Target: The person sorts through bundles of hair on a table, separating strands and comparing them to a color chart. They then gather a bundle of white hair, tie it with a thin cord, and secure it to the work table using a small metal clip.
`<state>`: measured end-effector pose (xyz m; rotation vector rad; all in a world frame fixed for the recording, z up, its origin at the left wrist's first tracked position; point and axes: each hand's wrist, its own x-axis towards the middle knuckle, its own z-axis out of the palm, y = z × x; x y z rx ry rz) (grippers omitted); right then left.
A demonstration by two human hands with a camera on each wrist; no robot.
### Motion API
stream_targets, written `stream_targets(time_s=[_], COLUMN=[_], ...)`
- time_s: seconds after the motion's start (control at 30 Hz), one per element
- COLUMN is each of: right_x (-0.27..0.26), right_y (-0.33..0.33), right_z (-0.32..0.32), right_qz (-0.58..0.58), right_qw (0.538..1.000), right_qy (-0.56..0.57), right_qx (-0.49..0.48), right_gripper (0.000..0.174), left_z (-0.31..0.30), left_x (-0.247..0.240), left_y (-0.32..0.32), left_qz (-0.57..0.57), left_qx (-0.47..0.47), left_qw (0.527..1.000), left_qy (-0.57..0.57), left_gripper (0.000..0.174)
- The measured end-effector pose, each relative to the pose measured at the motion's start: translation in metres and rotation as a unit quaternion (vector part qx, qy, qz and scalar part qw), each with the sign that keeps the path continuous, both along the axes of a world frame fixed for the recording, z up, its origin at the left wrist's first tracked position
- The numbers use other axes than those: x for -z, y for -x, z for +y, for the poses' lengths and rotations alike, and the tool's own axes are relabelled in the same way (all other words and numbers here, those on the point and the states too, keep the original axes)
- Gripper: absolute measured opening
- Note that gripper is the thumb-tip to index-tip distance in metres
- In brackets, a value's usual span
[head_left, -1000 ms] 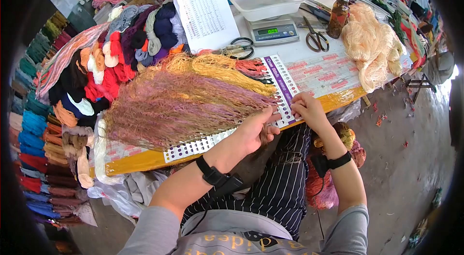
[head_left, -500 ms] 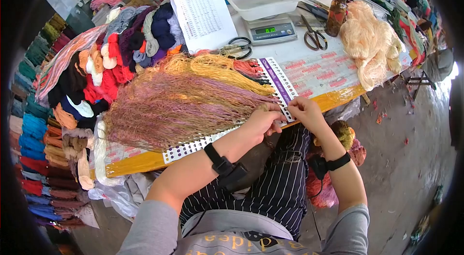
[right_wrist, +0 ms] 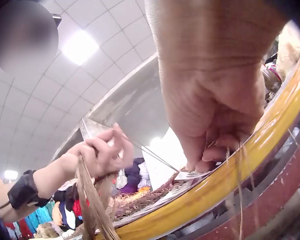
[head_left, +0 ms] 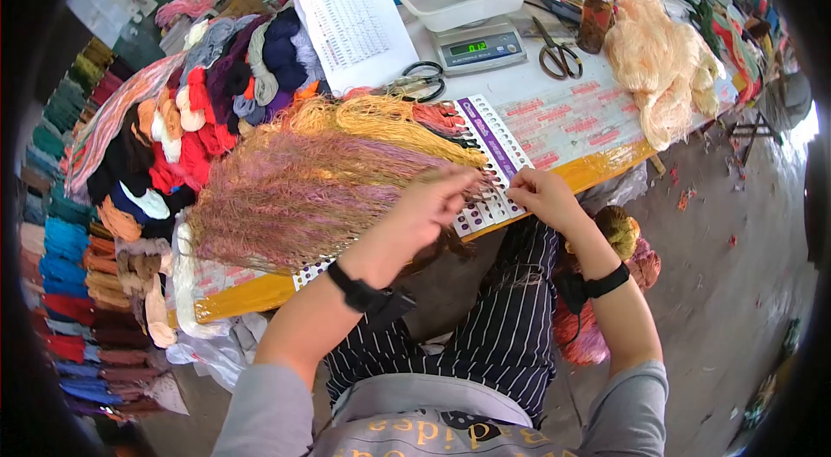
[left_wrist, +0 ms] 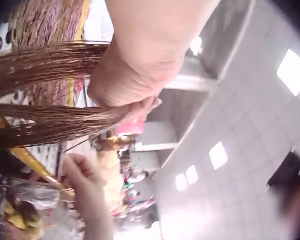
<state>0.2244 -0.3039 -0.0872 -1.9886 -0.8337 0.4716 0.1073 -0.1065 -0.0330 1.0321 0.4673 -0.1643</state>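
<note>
The left hand (head_left: 424, 206) curls its fingers round a brown thread bunch (left_wrist: 45, 127). At its 3 o'clock, the right hand (head_left: 537, 196) pinches thin strands (right_wrist: 239, 165) over the hole card (head_left: 498, 141) on the desk (head_left: 606, 164).

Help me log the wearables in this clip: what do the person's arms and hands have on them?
The left hand and right hand are bare, no gloves. Each wrist wears a black strap with a small black unit clipped under it. Grey sleeves end above the elbows, leaving the forearms uncovered.
</note>
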Motion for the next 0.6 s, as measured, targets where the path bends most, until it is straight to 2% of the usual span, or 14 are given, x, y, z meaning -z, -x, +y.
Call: stream_targets(time_s=[0.07,0.1,0.17,0.2,0.27,0.3,0.33,0.37,0.43,0.47,0.5,0.53,0.57,0.6], right_x=[-0.001,-0.002,-0.002,-0.002,-0.005,-0.008,-0.010,-0.012,-0.008,-0.003,0.000,0.002,0.003,0.002], right_y=[0.000,0.001,0.001,-0.001,-0.002,-0.001,-0.001,-0.002,-0.002,-0.003,-0.003,-0.002,-0.002,-0.002], right_z=[-0.001,0.000,-0.001,-0.002,-0.006,-0.008,-0.008,-0.007,-0.006,-0.005,-0.004,-0.002,0.001,0.002], right_qz=[0.000,-0.007,-0.015,0.030,0.067,0.149,0.231,0.225,0.215,0.160,0.164,0.125,0.085,0.050], right_qw=[1.000,1.000,1.000,0.999,0.997,0.985,0.964,0.965,0.970,0.983,0.982,0.991,0.996,0.998], right_qy=[0.002,0.009,0.005,-0.017,-0.037,-0.083,-0.128,-0.127,-0.098,-0.072,-0.074,-0.039,-0.005,0.031], right_qx=[0.003,-0.005,-0.002,-0.013,-0.030,-0.036,-0.041,-0.043,-0.052,-0.062,-0.054,-0.041,-0.029,-0.022], right_gripper=[0.019,0.019,0.018,0.016,0.016,0.015,0.014,0.014,0.014,0.016,0.016,0.018,0.021,0.025], left_z=[0.030,0.033,0.035,0.030,0.000,-0.017,-0.032,-0.040,-0.046,-0.041,-0.029,-0.019,-0.002,0.025], left_x=[-0.028,-0.039,-0.056,-0.045,-0.018,-0.003,0.010,0.016,0.025,0.029,0.030,0.004,-0.026,-0.035], left_y=[0.008,0.010,0.014,0.009,-0.005,-0.009,-0.006,-0.006,-0.003,-0.003,0.001,0.011,0.021,0.032], left_qz=[-0.032,-0.029,-0.117,-0.177,-0.069,-0.040,-0.027,-0.035,-0.072,-0.105,-0.135,-0.084,-0.028,-0.032], left_qx=[0.022,0.024,-0.007,0.118,0.068,0.119,0.159,0.213,0.164,0.098,0.034,0.002,-0.033,-0.034], left_qw=[0.978,0.979,0.956,0.942,0.991,0.992,0.983,0.955,0.935,0.928,0.914,0.966,0.994,0.999], left_qy=[0.204,0.202,0.270,0.258,0.098,-0.007,-0.084,-0.205,-0.306,-0.345,-0.381,-0.243,-0.101,-0.016], left_gripper=[0.021,0.021,0.021,0.028,0.036,0.054,0.043,0.025,0.017,0.016,0.015,0.013,0.011,0.009])
